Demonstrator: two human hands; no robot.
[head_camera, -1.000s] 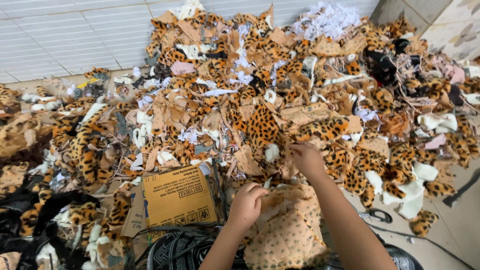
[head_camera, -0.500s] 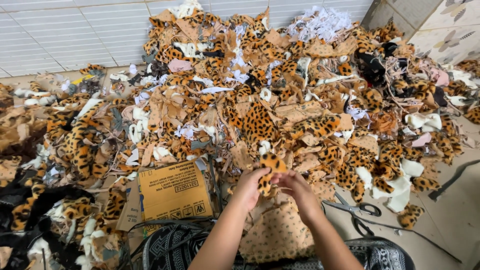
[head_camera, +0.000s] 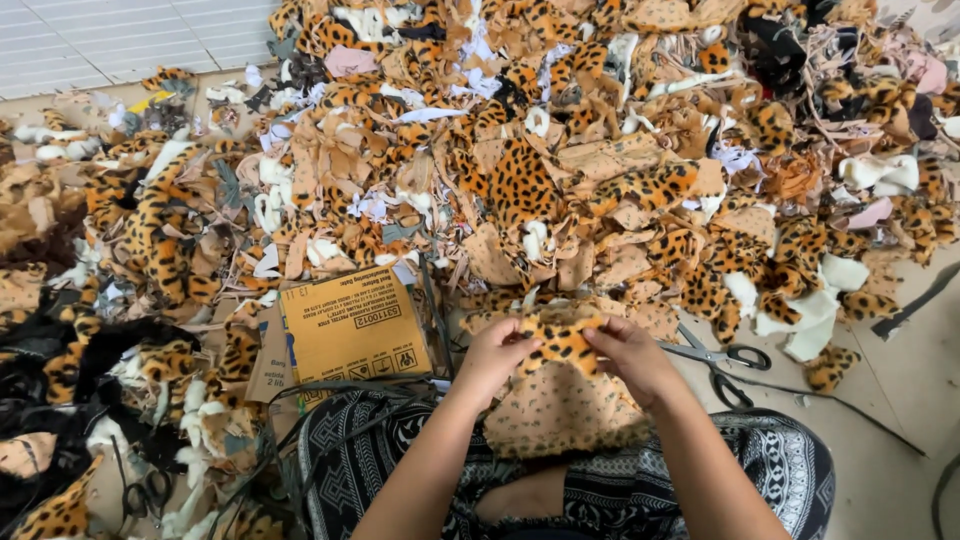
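moved: both hands nearer lap | left hand (head_camera: 497, 348), right hand (head_camera: 628, 350) grips pinch leopard scrap (head_camera: 562, 338)

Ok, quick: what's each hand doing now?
Left hand: closed on the leopard scrap.
Right hand: closed on the same scrap.

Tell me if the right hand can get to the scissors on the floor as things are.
Probably yes. The scissors lie on bare floor just right of the right hand, with nothing over them. But that hand and the left hand both grip a leopard scrap, so it would have to let go first.
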